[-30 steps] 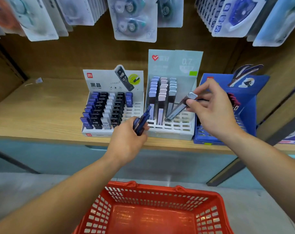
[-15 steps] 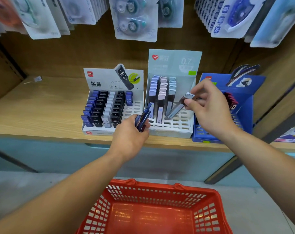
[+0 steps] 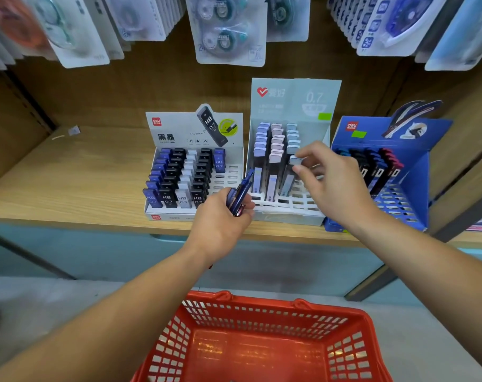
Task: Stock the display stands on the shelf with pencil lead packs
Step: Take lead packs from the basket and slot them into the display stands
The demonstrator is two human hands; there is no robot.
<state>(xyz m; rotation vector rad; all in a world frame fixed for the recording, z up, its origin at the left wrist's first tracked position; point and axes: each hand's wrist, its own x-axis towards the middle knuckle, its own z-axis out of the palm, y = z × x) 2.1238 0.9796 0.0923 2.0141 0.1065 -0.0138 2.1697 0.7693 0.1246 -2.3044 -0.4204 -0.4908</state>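
While, above the red basket, our left hand curls round spare dark-blue lead packs, our right hand pinches the cap of a grey-blue lead pack standing in the white display stand; released unseated, it may topple its neighbours.

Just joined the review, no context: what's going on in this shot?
A person is stocking lead packs into stands on a shelf. The right hand pinches the cap of a grey-blue pack that stands in the third column of the middle stand. The left hand holds a few blue packs at that stand's front edge. The left stand is mostly full; a blue stand sits to the right, and a red basket is below.
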